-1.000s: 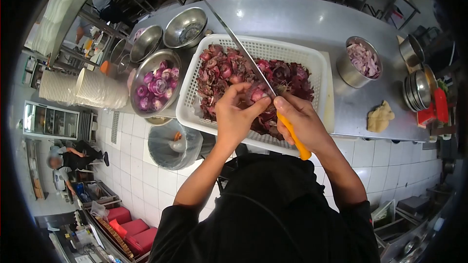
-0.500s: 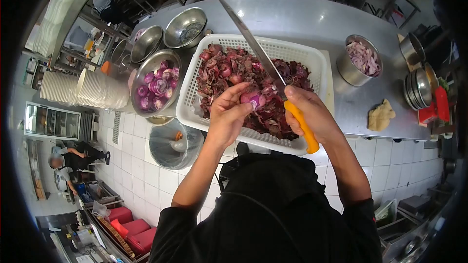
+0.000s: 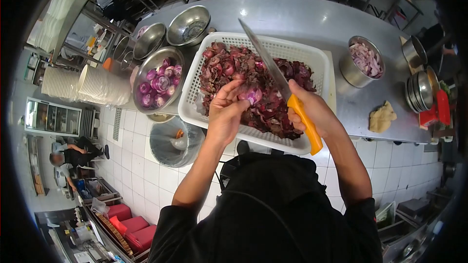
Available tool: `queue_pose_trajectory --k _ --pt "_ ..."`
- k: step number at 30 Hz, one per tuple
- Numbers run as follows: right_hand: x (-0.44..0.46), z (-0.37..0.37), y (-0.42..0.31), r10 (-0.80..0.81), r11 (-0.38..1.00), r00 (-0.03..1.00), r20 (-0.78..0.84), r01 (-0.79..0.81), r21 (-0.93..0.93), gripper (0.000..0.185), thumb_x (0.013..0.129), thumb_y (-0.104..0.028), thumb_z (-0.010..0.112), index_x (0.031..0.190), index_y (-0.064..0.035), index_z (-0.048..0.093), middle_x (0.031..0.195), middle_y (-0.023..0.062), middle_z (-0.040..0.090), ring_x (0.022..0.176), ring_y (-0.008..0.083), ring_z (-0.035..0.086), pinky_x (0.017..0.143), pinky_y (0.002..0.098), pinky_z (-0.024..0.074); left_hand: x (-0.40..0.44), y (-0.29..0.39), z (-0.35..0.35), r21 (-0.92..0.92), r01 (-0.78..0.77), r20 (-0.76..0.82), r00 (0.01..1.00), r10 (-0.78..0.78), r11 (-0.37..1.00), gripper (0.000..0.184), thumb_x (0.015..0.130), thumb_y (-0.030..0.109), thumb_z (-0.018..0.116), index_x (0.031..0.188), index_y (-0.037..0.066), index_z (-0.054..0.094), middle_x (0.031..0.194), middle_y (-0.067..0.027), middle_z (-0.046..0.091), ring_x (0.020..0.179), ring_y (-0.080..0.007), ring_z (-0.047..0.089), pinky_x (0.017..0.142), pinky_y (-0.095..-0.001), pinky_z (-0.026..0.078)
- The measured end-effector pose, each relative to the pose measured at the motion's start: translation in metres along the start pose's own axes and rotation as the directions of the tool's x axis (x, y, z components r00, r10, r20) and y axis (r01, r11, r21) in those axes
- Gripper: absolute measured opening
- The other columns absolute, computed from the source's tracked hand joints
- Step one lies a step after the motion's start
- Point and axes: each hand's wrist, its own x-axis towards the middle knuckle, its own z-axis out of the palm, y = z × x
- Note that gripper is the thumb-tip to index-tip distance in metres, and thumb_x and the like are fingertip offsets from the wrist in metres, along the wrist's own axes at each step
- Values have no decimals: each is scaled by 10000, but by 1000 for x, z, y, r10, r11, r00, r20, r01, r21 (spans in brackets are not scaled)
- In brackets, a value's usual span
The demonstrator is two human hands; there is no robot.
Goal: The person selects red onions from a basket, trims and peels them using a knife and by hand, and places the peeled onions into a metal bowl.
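Note:
My left hand (image 3: pixel 228 109) pinches a purple onion (image 3: pixel 251 95) over a white perforated basket (image 3: pixel 195 112). Reddish onions and dry skins (image 3: pixel 226 65) fill much of the basket. The yellow handle of a long knife (image 3: pixel 265 58) is in my right hand (image 3: pixel 312 109), its blade pointing up and to the left above the skins. To the left of the basket, a steel bowl (image 3: pixel 179 75) holds peeled purple onions (image 3: pixel 161 84).
Two more steel bowls (image 3: pixel 189 25) stand behind the onion bowl. At right are a pot (image 3: pixel 352 75) of cut onion, a tan cloth (image 3: pixel 381 117) and stacked bowls (image 3: pixel 419 90). A lined bin (image 3: pixel 176 143) stands below. One person (image 3: pixel 78 156) sits at far left.
The onion has come away from the blade, held in my left hand. My right hand has shifted right and the knife has swung down and right, its blade turned flatter.

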Motion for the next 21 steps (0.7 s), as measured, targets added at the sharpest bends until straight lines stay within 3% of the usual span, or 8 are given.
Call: queue_pose_trajectory --k 6,9,12,13,18,21 --pt "-8 16 7 -50 989 992 -112 33 -147 588 982 -624 490 763 -79 495 561 61 486 408 130 439 391 276 362 -3 -3 16 216 -11 -112 993 36 976 563 803 -207 583 1333 -23 537 1268 -110 627 1098 -160 620 914 -297 520" --pt "-19 24 12 -207 970 976 -70 196 -146 552 1002 -589 473 920 -52 566 565 48 509 429 126 481 417 280 379 -3 -6 20 213 -31 -119 991 57 977 551 800 -192 599 1321 -24 531 1185 -101 651 1058 -142 627 876 -274 526" --pt "-23 23 20 -242 965 958 153 254 -67 525 1026 -564 429 966 -60 566 537 40 499 409 115 469 418 265 384 -4 -9 26 294 -47 -106 991 82 955 549 789 -173 632 1306 -20 530 1184 -86 636 1072 -141 618 889 -266 513" --pt "-25 29 21 -245 967 958 149 252 -27 518 1040 -546 400 988 -56 559 514 37 490 393 114 459 417 252 382 -5 -11 27 324 -41 -106 991 79 945 555 784 -167 645 1306 -18 529 1196 -84 625 1087 -141 611 890 -262 510" --pt "-22 29 23 -263 963 950 166 268 -10 497 1047 -532 394 917 -72 532 514 37 491 395 111 459 402 254 369 -7 -10 37 464 -53 -81 991 102 884 572 771 -153 675 1304 -4 530 1270 -79 569 1165 -137 570 897 -245 497" --pt "-23 31 24 -276 960 950 147 280 -9 490 1049 -525 397 873 -82 514 515 37 491 399 110 461 400 257 368 -6 -14 33 453 -110 -41 989 144 884 574 771 -160 666 1306 0 531 1283 -76 560 1189 -135 556 891 -238 493"
